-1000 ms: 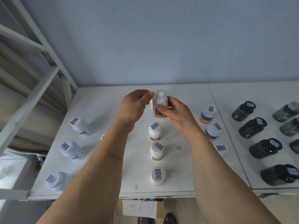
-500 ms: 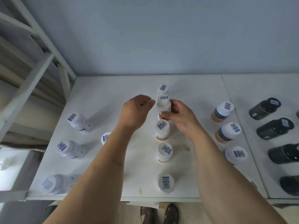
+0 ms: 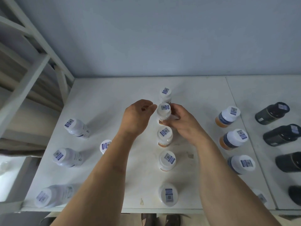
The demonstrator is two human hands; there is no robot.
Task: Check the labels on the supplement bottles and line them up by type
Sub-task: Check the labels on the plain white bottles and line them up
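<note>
My right hand [image 3: 182, 121] grips a white bottle with an orange band [image 3: 163, 113], second from the far end of the middle column on the white table [image 3: 114, 95]. My left hand [image 3: 137, 116] hovers just left of its cap, fingers loosely curled and holding nothing. The column holds another such bottle behind [image 3: 165, 95] and three in front [image 3: 164, 136] [image 3: 167, 160] [image 3: 168, 194]. White bottles with dark print [image 3: 76, 128] [image 3: 66, 157] [image 3: 52, 195] form the left column. Bottles with blue-and-orange labels [image 3: 228, 116] [image 3: 233, 139] [image 3: 241, 163] form the right one.
Dark bottles [image 3: 272, 113] [image 3: 281, 134] [image 3: 288, 162] stand on the adjoining table at the right. One white cap [image 3: 105, 146] shows beside my left forearm. A white metal rack [image 3: 32, 62] rises at the left. The wall runs behind the table.
My right hand lowered the bottle from in front of me into the middle column. The view tilted down and shifted, revealing the bottle behind it. My left hand stayed beside the cap.
</note>
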